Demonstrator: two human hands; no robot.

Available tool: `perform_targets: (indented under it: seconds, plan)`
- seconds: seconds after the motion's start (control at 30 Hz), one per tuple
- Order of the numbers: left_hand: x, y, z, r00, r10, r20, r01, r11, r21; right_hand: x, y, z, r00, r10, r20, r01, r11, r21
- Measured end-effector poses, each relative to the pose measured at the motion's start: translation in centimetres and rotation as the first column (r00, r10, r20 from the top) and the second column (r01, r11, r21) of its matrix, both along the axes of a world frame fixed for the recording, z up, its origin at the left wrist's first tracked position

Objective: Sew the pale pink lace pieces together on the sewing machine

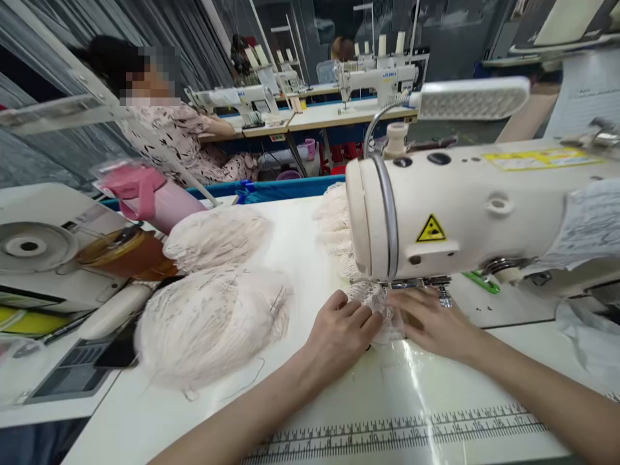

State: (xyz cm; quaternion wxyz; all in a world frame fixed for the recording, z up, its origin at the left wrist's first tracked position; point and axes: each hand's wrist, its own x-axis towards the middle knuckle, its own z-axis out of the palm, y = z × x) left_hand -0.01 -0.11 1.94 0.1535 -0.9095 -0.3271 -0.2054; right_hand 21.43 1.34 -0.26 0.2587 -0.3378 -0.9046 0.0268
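Observation:
A piece of pale lace fabric (371,296) lies beneath the head of a white sewing machine (465,194), and more of it is bunched on the far side of the machine's end. My left hand (346,323) has its fingers curled down onto the lace just left of the needle area. Close beside it, my right hand (433,320) grips the same lace near the presser foot, thumb and fingers drawn together. The machine head hides the needle. Two bundles of pale lace, a nearer bundle (213,326) and a farther bundle (217,239), rest to the left.
A ruler strip (387,436) runs along the table's near edge. Green thread snips (483,282) lie right of the needle area. A pink bottle (155,194) and an amber container (126,252) stand at left. Another person (165,129) sits at a sewing machine beyond.

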Motion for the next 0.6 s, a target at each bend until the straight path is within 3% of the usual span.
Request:
perform_targets:
  seconds: [0.1, 0.3, 0.4, 0.6]
  plan:
    - [0.0, -0.2, 0.0, 1.000, -0.006, -0.002, 0.006, 0.998, 0.068, -0.1, -0.1, 0.1, 0.992, -0.096, 0.085, 0.091, 0.994, 0.067]
    - [-0.1, 0.0, -0.1, 0.999, -0.016, 0.040, 0.012, 0.996, 0.089, -0.1, 0.0, -0.3, 0.994, 0.029, 0.108, -0.045, 0.987, 0.155]
    - [-0.2, 0.2, -0.7, 0.997, -0.049, 0.066, 0.050, 0.999, -0.012, -0.2, 0.1, -0.1, 0.997, 0.026, 0.074, -0.038, 0.984, 0.172]
    - [-0.8, 0.5, -1.7, 0.996, -0.015, -0.085, -0.004, 0.974, -0.227, -0.4, 0.0, 0.2, 0.998, 0.043, 0.043, -0.049, 0.986, 0.160]
